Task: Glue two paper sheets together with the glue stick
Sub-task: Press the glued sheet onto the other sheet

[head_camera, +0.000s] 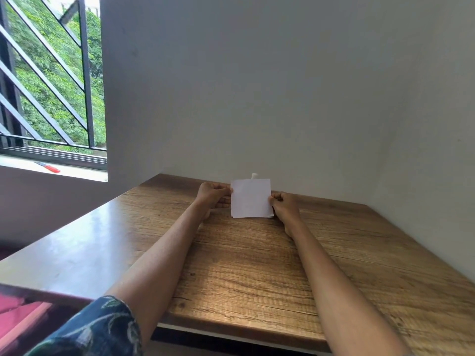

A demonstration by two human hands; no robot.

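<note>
Sill, far left: a red pen [49, 167] lies by the window.
Left hand [213, 197]: fingers pinched on the paper's left edge.
Paper [251, 198]: white sheets, held upright at the far end of the table [244, 265], bottom edge on the wood.
Glue stick [253, 176]: white tip peeking up behind the paper.
Right hand [284, 205]: fingers clamped on the right edge.

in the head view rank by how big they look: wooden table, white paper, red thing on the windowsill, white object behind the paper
1. wooden table
2. white paper
3. red thing on the windowsill
4. white object behind the paper, mostly hidden, so only its visible tip counts
</note>
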